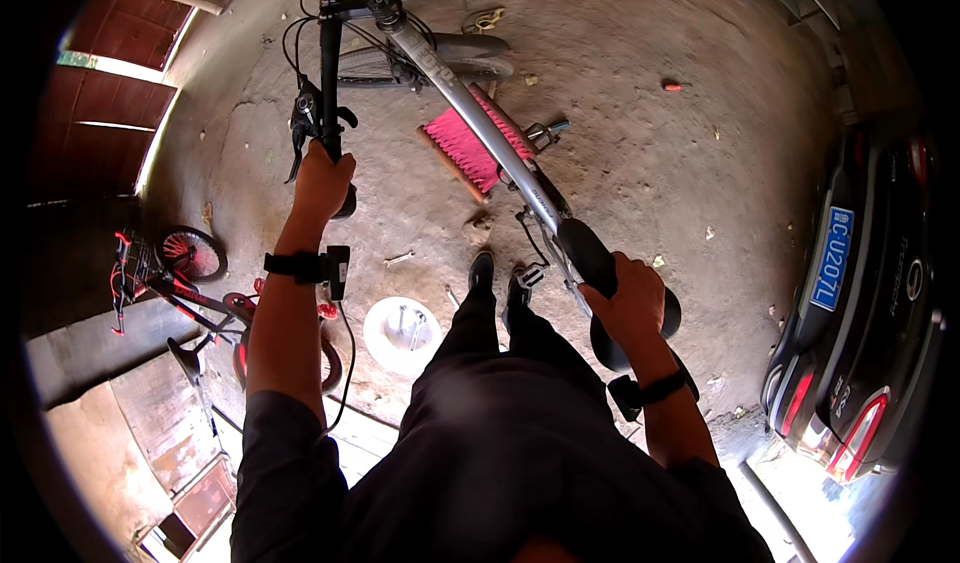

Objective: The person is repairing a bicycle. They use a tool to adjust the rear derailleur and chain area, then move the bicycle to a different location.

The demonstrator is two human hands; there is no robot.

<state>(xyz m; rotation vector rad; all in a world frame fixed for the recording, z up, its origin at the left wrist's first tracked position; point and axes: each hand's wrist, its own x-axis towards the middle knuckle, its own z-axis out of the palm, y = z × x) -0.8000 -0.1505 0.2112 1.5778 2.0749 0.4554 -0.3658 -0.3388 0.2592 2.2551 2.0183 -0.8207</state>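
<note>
A silver-framed bicycle (470, 113) stands in front of me, its front wheel (430, 61) turned crosswise at the far end. My left hand (322, 181) is closed round the grip at the near end of the black handlebar (331, 73), just below the brake lever (297, 148). On the black saddle (585, 253) rests my right hand (630, 301), its fingers wrapped over the edge. The rear wheel is mostly hidden under the saddle and my arm. A pedal (530, 277) shows beside my shoe.
Under the frame stands a low stool with pink webbing (465, 145). A white basin (402, 335) holding tools and a loose wrench (399, 259) lie left of my feet. A small red-and-black bicycle (180, 283) is at left; a black car (870, 303) at right. An orange-handled tool (673, 88) lies farther off.
</note>
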